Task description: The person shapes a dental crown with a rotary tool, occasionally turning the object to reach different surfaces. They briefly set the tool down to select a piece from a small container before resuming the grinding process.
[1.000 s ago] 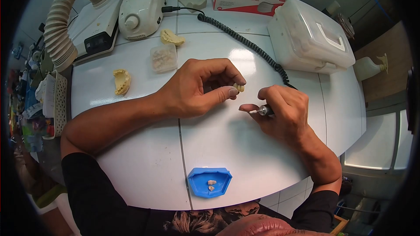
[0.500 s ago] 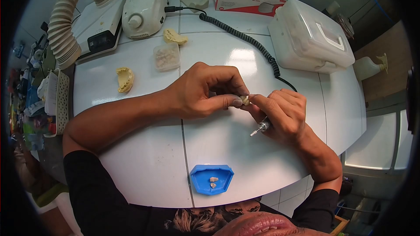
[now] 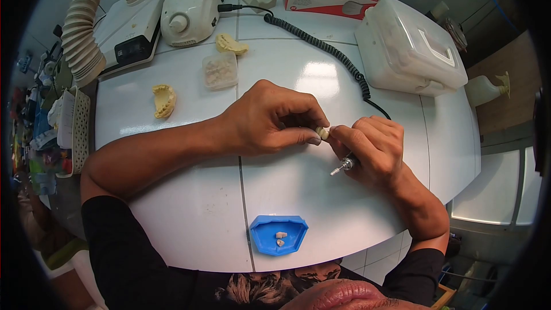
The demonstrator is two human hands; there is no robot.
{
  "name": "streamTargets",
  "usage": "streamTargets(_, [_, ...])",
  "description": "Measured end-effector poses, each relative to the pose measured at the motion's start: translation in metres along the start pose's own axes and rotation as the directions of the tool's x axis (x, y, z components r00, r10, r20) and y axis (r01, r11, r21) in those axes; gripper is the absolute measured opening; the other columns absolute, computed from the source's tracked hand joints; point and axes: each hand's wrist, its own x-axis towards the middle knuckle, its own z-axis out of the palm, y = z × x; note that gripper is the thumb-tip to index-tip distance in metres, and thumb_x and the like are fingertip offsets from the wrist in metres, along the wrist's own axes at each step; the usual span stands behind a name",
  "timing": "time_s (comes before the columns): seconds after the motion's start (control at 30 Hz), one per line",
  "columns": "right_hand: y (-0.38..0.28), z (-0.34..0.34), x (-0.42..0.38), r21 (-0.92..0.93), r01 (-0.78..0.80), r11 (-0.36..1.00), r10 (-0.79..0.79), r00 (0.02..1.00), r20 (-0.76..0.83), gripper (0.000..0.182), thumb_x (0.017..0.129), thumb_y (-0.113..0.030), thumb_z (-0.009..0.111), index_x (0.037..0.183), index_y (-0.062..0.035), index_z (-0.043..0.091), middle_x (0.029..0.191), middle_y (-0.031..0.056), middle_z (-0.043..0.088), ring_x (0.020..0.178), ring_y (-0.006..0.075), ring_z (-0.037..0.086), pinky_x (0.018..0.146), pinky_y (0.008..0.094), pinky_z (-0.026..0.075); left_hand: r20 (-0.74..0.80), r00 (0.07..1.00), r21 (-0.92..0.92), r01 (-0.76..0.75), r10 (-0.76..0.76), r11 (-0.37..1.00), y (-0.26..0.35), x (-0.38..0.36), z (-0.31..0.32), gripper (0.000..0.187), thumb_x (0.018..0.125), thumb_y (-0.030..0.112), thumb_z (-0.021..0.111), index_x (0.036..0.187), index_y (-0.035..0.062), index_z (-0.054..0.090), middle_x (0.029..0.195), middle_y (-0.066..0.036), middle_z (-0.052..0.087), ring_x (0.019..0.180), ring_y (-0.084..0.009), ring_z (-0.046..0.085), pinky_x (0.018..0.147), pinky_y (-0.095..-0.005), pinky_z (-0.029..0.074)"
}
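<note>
Between the thumb and index finger of my left hand (image 3: 270, 119) is a small cream-coloured tooth piece (image 3: 323, 133). The fingertips of my right hand (image 3: 372, 148) meet the piece from the other side. Tucked in that same hand is a metal-nosed rotary handpiece (image 3: 346, 164), its tip sticking out toward the lower left, away from the piece. Its rear part is hidden by the fingers. Nearer my body sits a blue angular tray (image 3: 297, 233) with two small pinkish-beige pieces (image 3: 280, 238) in it.
Yellowish dental casts (image 3: 164, 101) and a lidded clear box (image 3: 220, 85) lie at the left. Behind stand a white control unit (image 3: 185, 20) with a coiled black cord (image 3: 321, 43), a suction hose (image 3: 80, 34), mask boxes (image 3: 333, 0) and a white case (image 3: 407, 51).
The tooth piece has turned slightly between my fingers and shows more of itself. My hands stay nearly in place. The whole view has shifted a little.
</note>
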Motion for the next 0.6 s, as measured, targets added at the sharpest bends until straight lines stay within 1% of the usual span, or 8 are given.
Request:
streamTargets(0.03, [0.000,-0.001,0.000,0.002,-0.011,1.000,0.011,1.000,0.022,0.020,0.078,-0.008,0.083,0.095,-0.0051,0.072,0.066,0.0007,0.052,0.053,0.0172,0.057,0.049,0.0350,0.041,-0.006,1.000,0.020,-0.007,0.007,1.000,0.000,0.000,0.000,0.022,0.093,0.001,0.084,0.115,-0.0005,0.080,0.099,-0.010,0.083,0.088,-0.0146,0.079,0.080,-0.0284,0.063])
streamTargets(0.07, [-0.002,-0.003,0.002,0.001,-0.070,0.998,0.069,0.996,0.064,0.019,0.080,-0.010,0.082,0.094,-0.0057,0.070,0.068,0.0017,0.054,0.054,0.0189,0.058,0.050,0.0364,0.042,-0.013,1.000,0.042,-0.015,0.016,0.999,0.000,0.000,0.000,0.021,0.093,0.001,0.084,0.114,-0.0005,0.080,0.098,-0.009,0.083,0.088,-0.0140,0.078,0.080,-0.0280,0.063])
streamTargets(0.17, [-0.008,-0.010,0.007,-0.020,-0.231,0.973,0.231,0.955,0.185,0.018,0.088,-0.017,0.079,0.092,-0.0072,0.064,0.072,0.0049,0.058,0.056,0.0242,0.060,0.051,0.0408,0.044,-0.040,0.994,0.029,0.107,-0.106,0.994,0.009,-0.001,0.001,0.020,0.092,0.003,0.083,0.111,-0.0003,0.080,0.097,-0.008,0.082,0.087,-0.0111,0.077,0.078,-0.0267,0.062])
streamTargets(0.23, [-0.007,-0.013,0.009,-0.045,-0.327,0.944,0.327,0.908,0.261,0.019,0.095,-0.021,0.075,0.094,-0.0076,0.062,0.074,0.0072,0.059,0.057,0.0281,0.061,0.052,0.0436,0.046,-0.074,0.989,0.034,0.134,-0.131,0.990,0.005,-0.002,0.003,0.019,0.092,0.004,0.083,0.110,0.0000,0.079,0.096,-0.007,0.081,0.086,-0.0097,0.075,0.076,-0.0259,0.061])
streamTargets(0.33, [-0.001,-0.013,0.004,-0.051,-0.334,0.941,0.334,0.895,0.297,0.018,0.103,-0.023,0.068,0.096,-0.0071,0.061,0.074,0.0094,0.059,0.058,0.0304,0.062,0.052,0.0447,0.046,-0.097,0.983,0.042,0.159,-0.154,0.986,0.005,-0.002,0.002,0.017,0.093,0.005,0.082,0.109,0.0004,0.079,0.095,-0.006,0.081,0.085,-0.0089,0.074,0.075,-0.0250,0.061])
streamTargets(0.43, [-0.003,-0.013,0.004,-0.072,-0.335,0.939,0.341,0.891,0.299,0.019,0.106,-0.022,0.064,0.095,-0.0068,0.061,0.074,0.0094,0.059,0.058,0.0304,0.062,0.052,0.0439,0.046,-0.093,0.981,0.022,0.173,-0.170,0.985,0.005,-0.001,0.000,0.015,0.094,0.005,0.080,0.108,0.0005,0.078,0.095,-0.005,0.080,0.085,-0.0088,0.074,0.075,-0.0246,0.060])
streamTargets(0.53, [-0.003,-0.013,0.006,-0.086,-0.346,0.934,0.356,0.884,0.302,0.022,0.110,-0.024,0.063,0.095,-0.0071,0.061,0.073,0.0087,0.059,0.057,0.0304,0.061,0.051,0.0433,0.046,-0.079,0.977,-0.020,0.195,-0.196,0.981,0.006,-0.001,-0.001,0.014,0.095,0.004,0.078,0.108,0.0002,0.077,0.096,-0.006,0.080,0.085,-0.0087,0.074,0.075,-0.0246,0.060])
streamTargets(0.6, [-0.002,-0.011,0.005,-0.070,-0.333,0.940,0.339,0.899,0.278,0.024,0.110,-0.025,0.063,0.094,-0.0074,0.061,0.073,0.0084,0.059,0.056,0.0303,0.061,0.051,0.0430,0.046,-0.074,0.974,-0.050,0.211,-0.214,0.976,0.006,-0.001,-0.001,0.014,0.095,0.004,0.078,0.108,-0.0003,0.077,0.097,-0.006,0.080,0.086,-0.0087,0.074,0.076,-0.0246,0.060])
